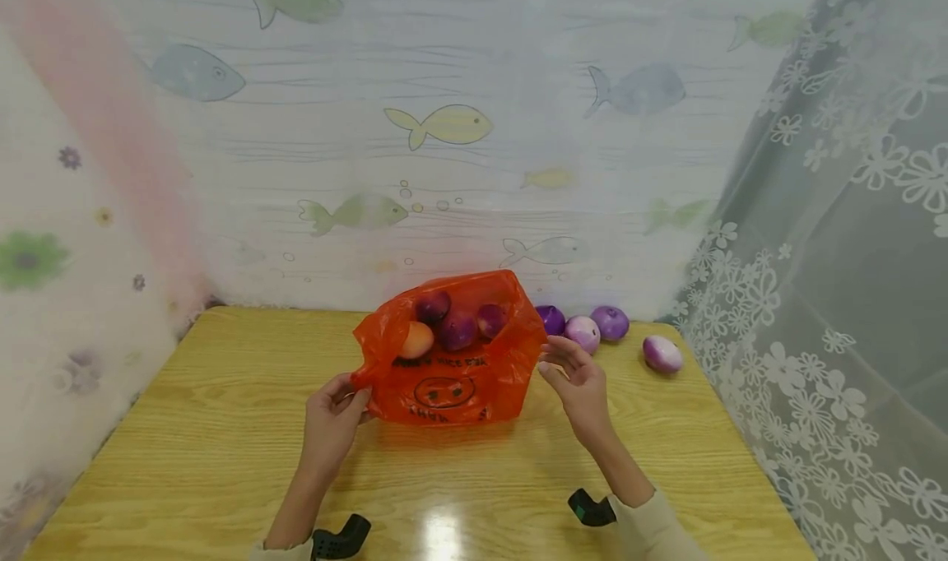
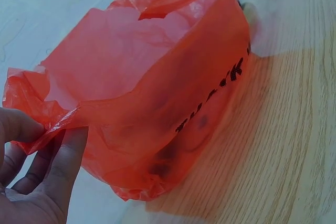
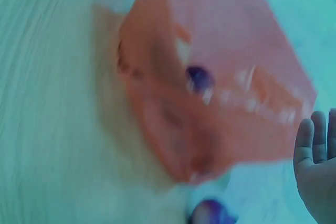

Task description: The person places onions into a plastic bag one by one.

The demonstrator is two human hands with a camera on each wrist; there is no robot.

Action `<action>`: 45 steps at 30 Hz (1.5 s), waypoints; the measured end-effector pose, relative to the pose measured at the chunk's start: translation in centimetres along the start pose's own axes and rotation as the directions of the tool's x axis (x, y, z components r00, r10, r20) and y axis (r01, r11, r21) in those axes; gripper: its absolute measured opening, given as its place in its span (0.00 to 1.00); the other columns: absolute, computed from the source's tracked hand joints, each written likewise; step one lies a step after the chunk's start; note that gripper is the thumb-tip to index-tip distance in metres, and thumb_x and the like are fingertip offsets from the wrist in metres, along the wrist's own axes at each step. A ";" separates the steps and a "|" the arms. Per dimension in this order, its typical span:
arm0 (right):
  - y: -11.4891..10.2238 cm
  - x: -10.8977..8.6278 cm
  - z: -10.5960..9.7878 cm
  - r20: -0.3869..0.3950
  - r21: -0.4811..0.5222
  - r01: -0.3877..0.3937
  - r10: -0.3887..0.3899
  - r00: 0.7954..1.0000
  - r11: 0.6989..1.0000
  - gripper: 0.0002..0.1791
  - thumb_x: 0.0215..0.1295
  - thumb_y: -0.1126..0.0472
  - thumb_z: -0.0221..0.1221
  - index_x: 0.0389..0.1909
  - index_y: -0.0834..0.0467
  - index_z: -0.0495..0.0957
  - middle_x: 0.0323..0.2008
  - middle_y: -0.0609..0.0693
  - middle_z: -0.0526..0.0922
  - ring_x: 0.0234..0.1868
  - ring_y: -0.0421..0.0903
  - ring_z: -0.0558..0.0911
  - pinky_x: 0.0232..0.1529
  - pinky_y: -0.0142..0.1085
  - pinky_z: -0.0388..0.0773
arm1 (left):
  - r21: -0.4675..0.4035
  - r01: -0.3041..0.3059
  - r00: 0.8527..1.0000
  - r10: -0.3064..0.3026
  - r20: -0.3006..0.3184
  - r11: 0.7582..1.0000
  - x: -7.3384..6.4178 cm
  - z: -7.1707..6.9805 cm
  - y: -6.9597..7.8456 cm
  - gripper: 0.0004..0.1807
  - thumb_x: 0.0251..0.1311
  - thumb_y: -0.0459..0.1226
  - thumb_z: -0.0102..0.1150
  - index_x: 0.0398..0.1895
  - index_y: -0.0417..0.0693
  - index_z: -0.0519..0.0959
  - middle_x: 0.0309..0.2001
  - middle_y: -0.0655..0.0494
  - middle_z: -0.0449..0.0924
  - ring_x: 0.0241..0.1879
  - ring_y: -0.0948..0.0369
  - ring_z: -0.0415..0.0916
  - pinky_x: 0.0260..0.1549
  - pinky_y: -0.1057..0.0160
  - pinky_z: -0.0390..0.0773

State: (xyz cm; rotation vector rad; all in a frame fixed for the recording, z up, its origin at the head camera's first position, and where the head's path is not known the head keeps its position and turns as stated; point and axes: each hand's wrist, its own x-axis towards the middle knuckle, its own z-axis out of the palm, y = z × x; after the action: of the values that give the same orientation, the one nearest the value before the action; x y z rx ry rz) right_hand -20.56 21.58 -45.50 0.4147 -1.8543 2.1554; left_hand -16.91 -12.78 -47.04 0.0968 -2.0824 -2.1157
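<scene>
A red plastic bag (image 1: pixel 511 396) with black print stands on the table, its mouth wide and facing up. Through its thin side show several dark purple round things (image 1: pixel 457 331) and an orange round one (image 1: pixel 416 340). My left hand (image 1: pixel 332 425) pinches the bag's left rim between thumb and fingers, and the left wrist view shows the gathered plastic in that grip. At the bag's right edge is my right hand (image 1: pixel 581 392), its fingertips close to the plastic. In the right wrist view the fingers (image 3: pixel 304 140) are straight and hold nothing.
Purple-and-white onions (image 1: pixel 583 333) lie just right of the bag at the table's back, and one onion (image 1: pixel 662 355) sits apart near the right edge. Behind the wooden table (image 1: pixel 222 446) hangs a fish-print curtain (image 1: pixel 459 51); a lace-flower curtain (image 1: pixel 852 257) borders the right side.
</scene>
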 end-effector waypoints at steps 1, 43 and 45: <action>0.4 0.0 -0.5 -0.020 -0.008 0.002 -0.002 1.000 1.000 0.25 0.65 0.77 0.61 0.61 0.80 0.67 0.49 0.49 0.84 0.49 0.42 0.83 0.53 0.31 0.82 | -0.001 0.000 1.000 0.000 0.000 1.000 0.0 0.0 0.0 0.12 0.72 0.28 0.55 0.55 0.30 0.76 0.45 0.51 0.82 0.39 0.65 0.85 0.36 0.68 0.86; 3.5 2.6 -22.5 -0.556 -0.494 -0.477 0.157 0.816 0.727 0.32 0.70 0.51 0.63 0.68 0.66 0.71 0.60 0.57 0.71 0.35 0.24 0.70 0.31 0.16 0.72 | -0.011 0.023 1.000 -0.023 0.008 1.000 0.1 0.0 -0.2 0.13 0.72 0.26 0.54 0.55 0.30 0.76 0.44 0.54 0.81 0.37 0.66 0.84 0.36 0.67 0.86; 3.4 2.9 -22.7 -0.544 -0.493 -0.505 0.201 0.814 0.708 0.36 0.71 0.49 0.62 0.71 0.66 0.68 0.64 0.61 0.70 0.36 0.23 0.69 0.32 0.16 0.73 | -0.015 0.028 1.000 -0.028 0.008 0.999 0.1 0.1 -0.2 0.12 0.71 0.26 0.54 0.55 0.29 0.76 0.43 0.53 0.81 0.37 0.66 0.84 0.36 0.67 0.86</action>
State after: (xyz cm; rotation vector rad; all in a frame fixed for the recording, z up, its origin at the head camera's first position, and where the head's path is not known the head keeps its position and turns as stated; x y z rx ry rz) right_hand -25.46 43.58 -50.67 -0.6100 -2.3105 1.4664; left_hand -17.02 -12.75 -47.26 0.1164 -2.0807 -2.1508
